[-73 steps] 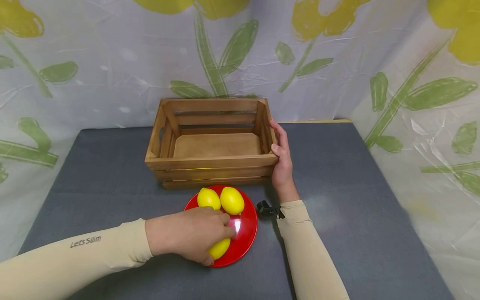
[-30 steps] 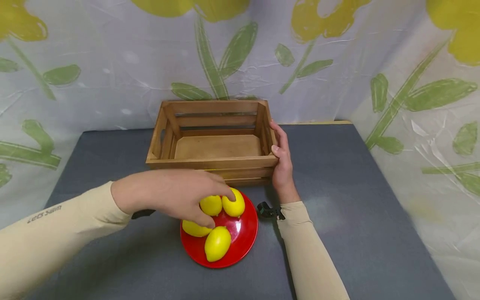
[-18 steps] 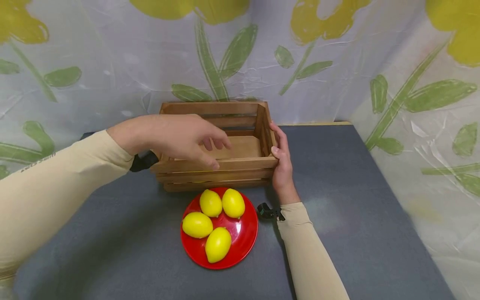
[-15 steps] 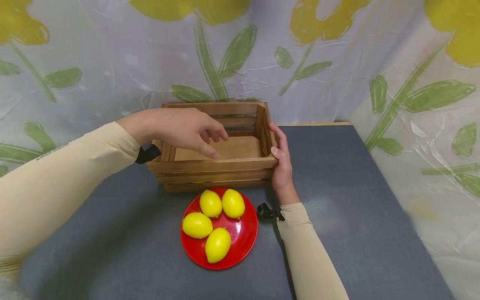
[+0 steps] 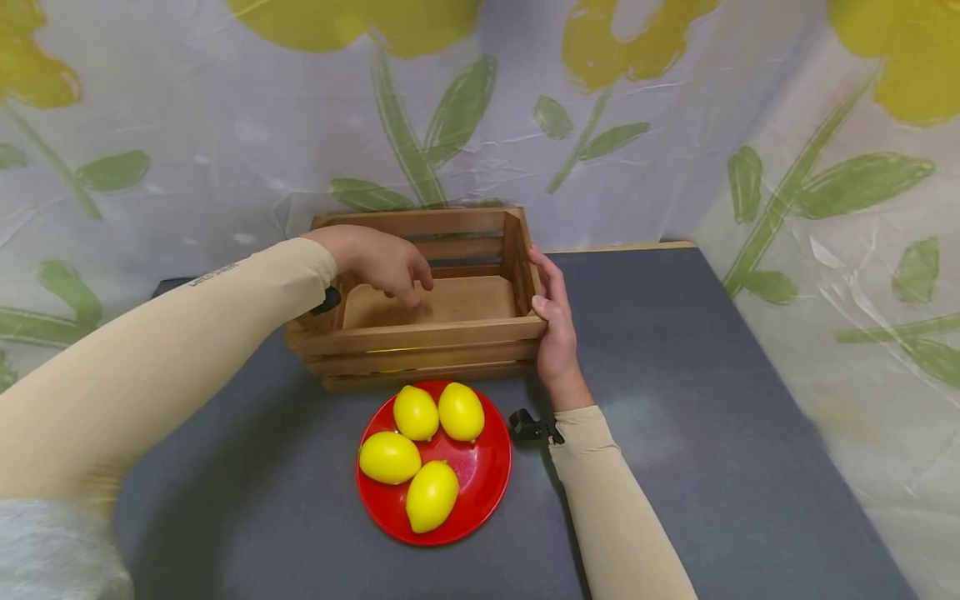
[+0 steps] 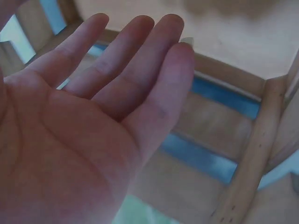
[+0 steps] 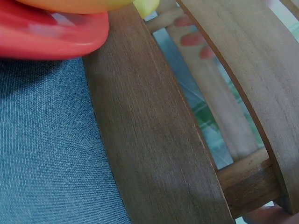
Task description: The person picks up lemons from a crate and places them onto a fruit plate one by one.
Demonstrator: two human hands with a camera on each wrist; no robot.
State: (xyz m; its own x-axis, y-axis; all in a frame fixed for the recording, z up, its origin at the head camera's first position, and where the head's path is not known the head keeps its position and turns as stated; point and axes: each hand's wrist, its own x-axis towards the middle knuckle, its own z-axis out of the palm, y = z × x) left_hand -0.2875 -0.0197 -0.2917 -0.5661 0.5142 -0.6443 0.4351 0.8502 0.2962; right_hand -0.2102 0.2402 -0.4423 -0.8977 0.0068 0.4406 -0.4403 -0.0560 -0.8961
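A slatted wooden crate (image 5: 420, 335) stands at the back of the table. My left hand (image 5: 382, 260) reaches down into it, fingers loosely bent. In the left wrist view the palm of that left hand (image 6: 70, 140) faces the camera and holds nothing. At the crate's right end my right hand (image 5: 558, 325) grips the side wall, thumb over the top edge. In front of the crate lies a red plate (image 5: 483, 483) with several yellow lemons (image 5: 433, 497) on it. A sliver of yellow (image 5: 397, 349) shows between the crate's front slats.
A dark grey cloth (image 5: 675, 400) covers the table. Behind and to the right hangs a pale curtain (image 5: 637, 192) with painted yellow flowers and green leaves. The plate sits close to the crate's front side.
My left hand has left the lemons on the plate, risen over the crate's front edge and gone down inside. The right hand has kept its grip on the crate's end.
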